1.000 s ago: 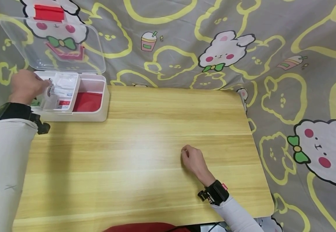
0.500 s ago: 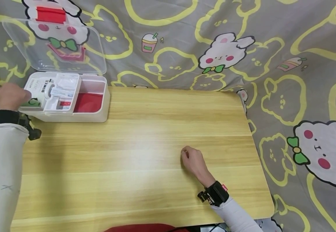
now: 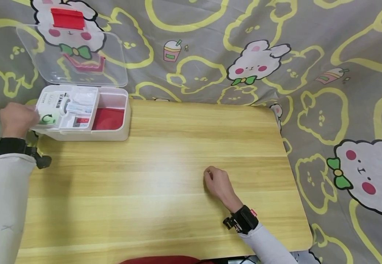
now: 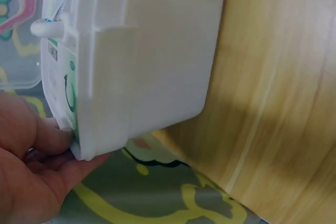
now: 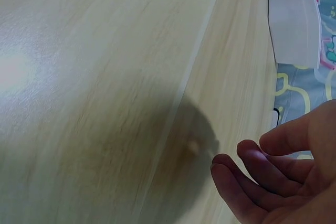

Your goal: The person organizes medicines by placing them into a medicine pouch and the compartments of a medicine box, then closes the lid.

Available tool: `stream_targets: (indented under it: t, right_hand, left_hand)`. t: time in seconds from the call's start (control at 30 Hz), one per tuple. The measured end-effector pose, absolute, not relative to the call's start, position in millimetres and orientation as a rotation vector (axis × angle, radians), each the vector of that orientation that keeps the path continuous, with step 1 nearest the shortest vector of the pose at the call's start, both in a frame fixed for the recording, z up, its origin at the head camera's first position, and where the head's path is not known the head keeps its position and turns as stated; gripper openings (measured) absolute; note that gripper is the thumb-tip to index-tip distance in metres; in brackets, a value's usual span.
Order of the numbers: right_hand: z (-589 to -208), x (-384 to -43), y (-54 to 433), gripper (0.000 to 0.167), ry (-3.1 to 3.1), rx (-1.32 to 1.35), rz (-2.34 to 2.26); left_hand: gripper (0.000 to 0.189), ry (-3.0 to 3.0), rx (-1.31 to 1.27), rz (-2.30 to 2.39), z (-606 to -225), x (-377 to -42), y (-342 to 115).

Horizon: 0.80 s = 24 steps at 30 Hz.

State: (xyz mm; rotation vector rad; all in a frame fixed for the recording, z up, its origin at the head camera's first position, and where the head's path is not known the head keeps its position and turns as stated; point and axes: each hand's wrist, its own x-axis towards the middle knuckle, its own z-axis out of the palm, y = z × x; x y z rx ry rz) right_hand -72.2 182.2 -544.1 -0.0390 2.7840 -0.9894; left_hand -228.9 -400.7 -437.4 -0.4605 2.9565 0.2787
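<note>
A white plastic box stands at the table's far left, its clear lid raised behind it. My left hand grips the box's left rim; in the left wrist view the thumb lies at the top edge, with fingers below. An upper tray holds a white-and-green package, a white ring-shaped piece, clear packets and a small red-and-white packet. Red material lies in the right compartment. My right hand, fingers loosely curled, holds nothing over the table's right half.
The wooden table has its right edge near a grey patterned cloth, which also hangs behind it. The box's left end reaches past the table's edge in the left wrist view. A red item shows at the bottom.
My left hand has moved from over the tray to the box's left rim and taken hold. The box appears slightly further right, though the view also shifted. My right hand has barely moved.
</note>
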Motion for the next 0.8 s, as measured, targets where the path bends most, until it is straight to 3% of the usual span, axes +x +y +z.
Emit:
stream_targets:
  t: [0.27, 0.8]
  right_hand:
    - [-544, -72, 176, 0.02, 2.782, -0.035, -0.975]
    - [-536, -87, 160, 0.025, 2.804, -0.066, -1.029]
  left_hand:
    - [0.046, 3.0, -0.313, 0.487, -448, -212, -389]
    - [0.04, 2.914, -0.163, 0.651, -452, -180, -322]
